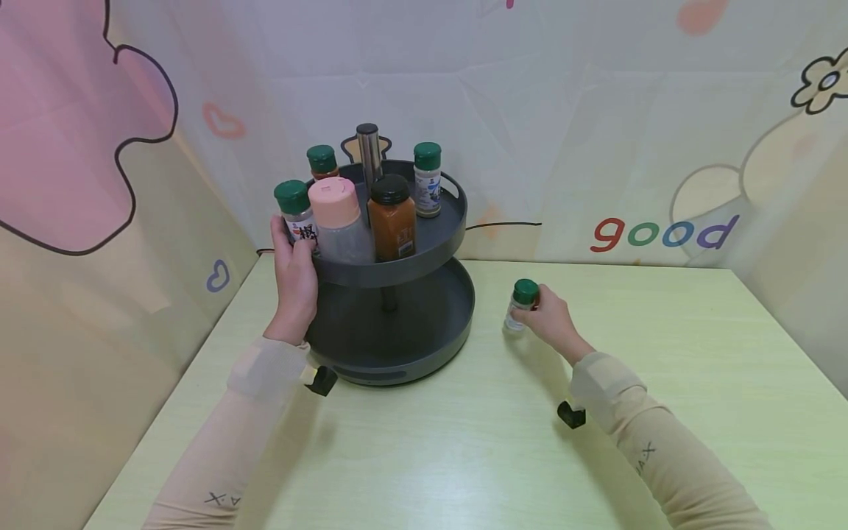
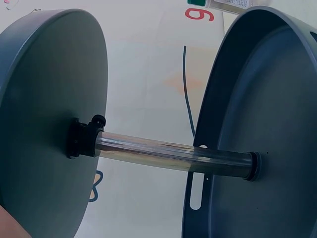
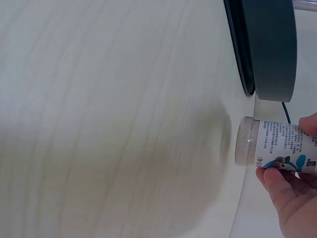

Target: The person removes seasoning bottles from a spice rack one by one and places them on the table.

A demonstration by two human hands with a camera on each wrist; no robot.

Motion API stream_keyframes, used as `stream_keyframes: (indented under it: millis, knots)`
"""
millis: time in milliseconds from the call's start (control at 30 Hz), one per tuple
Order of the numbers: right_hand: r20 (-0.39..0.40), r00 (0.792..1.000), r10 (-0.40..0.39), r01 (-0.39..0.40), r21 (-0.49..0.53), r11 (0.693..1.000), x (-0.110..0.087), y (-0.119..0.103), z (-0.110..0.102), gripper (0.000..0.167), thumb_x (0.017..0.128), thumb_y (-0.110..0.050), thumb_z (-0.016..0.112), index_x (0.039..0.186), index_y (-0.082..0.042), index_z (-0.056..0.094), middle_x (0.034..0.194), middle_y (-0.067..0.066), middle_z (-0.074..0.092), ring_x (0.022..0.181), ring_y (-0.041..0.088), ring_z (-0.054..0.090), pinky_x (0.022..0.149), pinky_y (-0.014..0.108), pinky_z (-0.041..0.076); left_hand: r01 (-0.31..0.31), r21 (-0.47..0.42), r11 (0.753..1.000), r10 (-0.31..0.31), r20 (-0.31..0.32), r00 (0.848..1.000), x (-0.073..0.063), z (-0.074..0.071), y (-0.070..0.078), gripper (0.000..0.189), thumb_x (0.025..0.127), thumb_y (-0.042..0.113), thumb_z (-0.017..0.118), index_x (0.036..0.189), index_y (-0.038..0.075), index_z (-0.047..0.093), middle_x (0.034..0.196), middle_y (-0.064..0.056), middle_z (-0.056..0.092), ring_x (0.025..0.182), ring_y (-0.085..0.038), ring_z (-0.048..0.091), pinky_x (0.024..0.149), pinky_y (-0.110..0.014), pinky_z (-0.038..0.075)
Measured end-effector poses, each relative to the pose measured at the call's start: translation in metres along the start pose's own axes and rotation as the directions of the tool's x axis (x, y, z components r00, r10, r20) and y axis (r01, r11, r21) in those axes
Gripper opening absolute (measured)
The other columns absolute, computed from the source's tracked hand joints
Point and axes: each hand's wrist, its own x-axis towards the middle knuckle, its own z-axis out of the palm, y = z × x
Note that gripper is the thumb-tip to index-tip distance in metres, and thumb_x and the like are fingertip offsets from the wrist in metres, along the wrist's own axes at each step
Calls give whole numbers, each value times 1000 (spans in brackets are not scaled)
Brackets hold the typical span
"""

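My left hand [image 1: 296, 283] is at the left side of the upper tier [image 1: 371, 274] of a dark grey two-tier rack. Its thumb and fingers grip a green-capped spice jar [image 1: 301, 221] with a white label. Out to the right, my right hand [image 1: 551, 318] holds another green-capped spice jar [image 1: 519, 308] upright between thumb and fingers. In the right wrist view that labelled jar [image 3: 285, 146] hangs slightly above the table, its shadow apart from its base. Only a sliver of the left hand [image 2: 11, 223] shows in the left wrist view.
A pink-capped bottle [image 1: 338, 221], a black-capped orange-brown jar [image 1: 392, 221] and two green-capped jars, one at the back right [image 1: 427, 180], stand on the upper tier around the metal post [image 1: 369, 154]. The lower tier [image 1: 391, 331] sits on the pale table [image 1: 450, 456]. A printed cloth [image 1: 530, 132] hangs behind.
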Motion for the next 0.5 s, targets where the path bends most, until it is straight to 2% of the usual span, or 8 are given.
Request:
stream_keyframes:
  millis: [500]
  knots:
    - [19, 999, 27, -27, -6, 1000, -2, 4, 3, 47, 81, -18, 58, 117, 6, 38, 122, 25, 47, 109, 37, 47, 91, 50, 41, -17, -22, 1000, 17, 3, 1000, 1, 0, -1, 55, 89, 13, 28, 140, 23, 9, 142, 4, 22, 128, -12, 25, 107, -36, 20]
